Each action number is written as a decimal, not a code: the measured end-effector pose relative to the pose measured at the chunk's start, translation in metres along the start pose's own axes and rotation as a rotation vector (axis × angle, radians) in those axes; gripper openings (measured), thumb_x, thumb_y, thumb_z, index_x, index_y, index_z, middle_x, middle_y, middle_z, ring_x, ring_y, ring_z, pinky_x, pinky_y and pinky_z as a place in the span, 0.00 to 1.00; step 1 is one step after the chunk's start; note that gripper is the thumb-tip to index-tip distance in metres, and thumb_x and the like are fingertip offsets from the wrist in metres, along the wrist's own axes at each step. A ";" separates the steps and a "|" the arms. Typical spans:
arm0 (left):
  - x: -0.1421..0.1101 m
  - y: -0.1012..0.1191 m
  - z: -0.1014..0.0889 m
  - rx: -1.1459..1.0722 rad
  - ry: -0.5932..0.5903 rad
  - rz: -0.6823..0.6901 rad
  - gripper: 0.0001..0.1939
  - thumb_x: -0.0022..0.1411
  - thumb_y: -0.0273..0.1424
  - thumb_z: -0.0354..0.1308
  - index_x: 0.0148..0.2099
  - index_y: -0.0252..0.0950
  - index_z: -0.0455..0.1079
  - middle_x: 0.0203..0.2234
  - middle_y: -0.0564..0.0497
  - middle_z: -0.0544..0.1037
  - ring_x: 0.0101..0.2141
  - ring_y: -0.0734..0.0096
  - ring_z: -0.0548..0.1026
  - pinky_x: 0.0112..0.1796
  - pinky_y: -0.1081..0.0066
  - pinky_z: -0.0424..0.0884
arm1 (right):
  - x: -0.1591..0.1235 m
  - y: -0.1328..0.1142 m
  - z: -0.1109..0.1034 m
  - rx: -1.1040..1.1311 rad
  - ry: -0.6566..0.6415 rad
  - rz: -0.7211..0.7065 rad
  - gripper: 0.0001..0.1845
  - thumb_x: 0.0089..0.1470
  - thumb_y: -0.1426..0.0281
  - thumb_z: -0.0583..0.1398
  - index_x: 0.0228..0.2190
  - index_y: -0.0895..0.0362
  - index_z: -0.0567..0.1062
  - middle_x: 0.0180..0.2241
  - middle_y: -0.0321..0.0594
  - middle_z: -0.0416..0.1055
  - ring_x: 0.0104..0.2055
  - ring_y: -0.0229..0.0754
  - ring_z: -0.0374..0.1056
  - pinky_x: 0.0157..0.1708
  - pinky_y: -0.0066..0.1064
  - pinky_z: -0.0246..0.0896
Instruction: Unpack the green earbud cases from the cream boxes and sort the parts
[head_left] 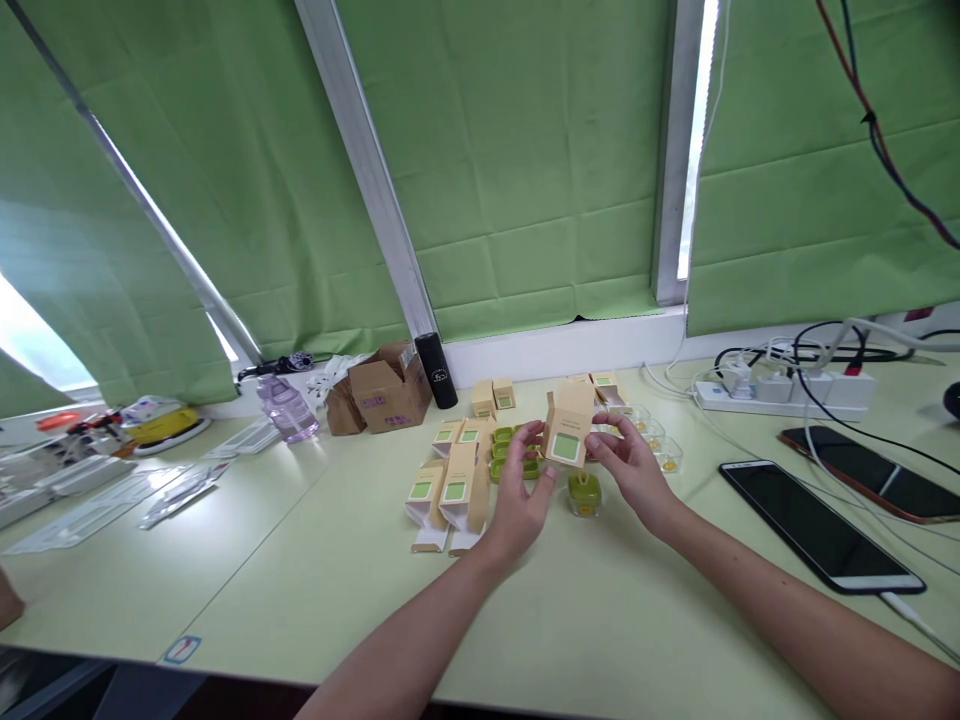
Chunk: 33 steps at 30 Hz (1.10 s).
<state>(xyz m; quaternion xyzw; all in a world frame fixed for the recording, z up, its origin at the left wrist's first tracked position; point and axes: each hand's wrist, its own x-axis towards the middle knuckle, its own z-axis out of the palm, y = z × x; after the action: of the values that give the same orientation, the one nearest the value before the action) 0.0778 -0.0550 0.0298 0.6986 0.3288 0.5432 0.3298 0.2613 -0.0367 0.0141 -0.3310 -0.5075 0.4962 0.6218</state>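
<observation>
Between my two hands a small tan cardboard box [568,420] with a green square on its face is held up above the table. My left hand [520,497] grips its left side with fingers and thumb, and my right hand [628,462] pinches its right side. Just below it stands a small clear container with a green lid [584,492]. Left of my left hand, several similar boxes [465,487] lie grouped, some with white flaps open toward me. Several green lids [499,452] sit behind my left hand, partly hidden. Clear containers [665,453] stand behind my right hand.
A brown carton [390,388] and a black cylinder [436,371] stand at the back. A purple-tinted bottle [288,408] is further left. On the right lie two phones, one white-edged [821,525], with loose cables and a white power strip [784,390].
</observation>
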 end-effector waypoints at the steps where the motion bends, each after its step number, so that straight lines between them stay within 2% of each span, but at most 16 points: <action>1: -0.001 0.000 0.001 0.018 -0.011 0.004 0.25 0.70 0.38 0.57 0.66 0.43 0.59 0.63 0.42 0.68 0.61 0.56 0.68 0.61 0.55 0.65 | 0.000 0.001 0.000 0.004 -0.003 0.004 0.29 0.54 0.50 0.68 0.49 0.48 0.65 0.40 0.40 0.82 0.43 0.48 0.79 0.44 0.40 0.72; 6: -0.001 -0.001 0.005 0.010 -0.018 0.008 0.25 0.70 0.38 0.59 0.65 0.41 0.60 0.61 0.42 0.69 0.61 0.55 0.68 0.61 0.56 0.65 | 0.001 0.004 0.002 0.017 -0.020 0.035 0.31 0.50 0.50 0.71 0.49 0.50 0.68 0.43 0.44 0.82 0.46 0.50 0.78 0.47 0.41 0.72; 11: -0.001 -0.002 0.005 -0.044 -0.025 0.003 0.26 0.69 0.39 0.60 0.65 0.42 0.60 0.61 0.41 0.69 0.62 0.53 0.67 0.62 0.53 0.64 | 0.002 0.000 0.005 0.044 -0.056 0.034 0.31 0.44 0.51 0.74 0.45 0.51 0.74 0.46 0.45 0.81 0.50 0.51 0.76 0.53 0.43 0.70; 17: -0.002 -0.006 0.004 -0.063 -0.031 -0.001 0.26 0.69 0.38 0.60 0.65 0.43 0.60 0.61 0.42 0.69 0.62 0.53 0.67 0.62 0.53 0.63 | 0.001 -0.003 0.007 0.027 -0.045 0.047 0.31 0.41 0.50 0.75 0.43 0.51 0.77 0.45 0.45 0.81 0.49 0.52 0.76 0.53 0.45 0.70; 27: -0.001 -0.003 0.003 -0.078 -0.038 0.005 0.24 0.70 0.36 0.59 0.64 0.42 0.61 0.60 0.42 0.70 0.61 0.55 0.68 0.62 0.56 0.63 | 0.001 0.000 0.005 -0.012 -0.052 0.024 0.30 0.43 0.50 0.74 0.43 0.52 0.76 0.45 0.46 0.80 0.48 0.51 0.76 0.51 0.43 0.71; 33: 0.000 0.002 0.004 -0.095 -0.022 -0.011 0.21 0.68 0.32 0.59 0.61 0.41 0.62 0.56 0.43 0.72 0.58 0.57 0.70 0.59 0.57 0.65 | 0.002 0.004 0.002 -0.055 -0.109 -0.020 0.24 0.48 0.52 0.72 0.42 0.52 0.76 0.46 0.46 0.80 0.46 0.50 0.76 0.50 0.43 0.71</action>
<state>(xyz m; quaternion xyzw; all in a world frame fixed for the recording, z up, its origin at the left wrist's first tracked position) 0.0816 -0.0565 0.0311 0.6862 0.3028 0.5486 0.3694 0.2578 -0.0341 0.0113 -0.3156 -0.5574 0.4929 0.5889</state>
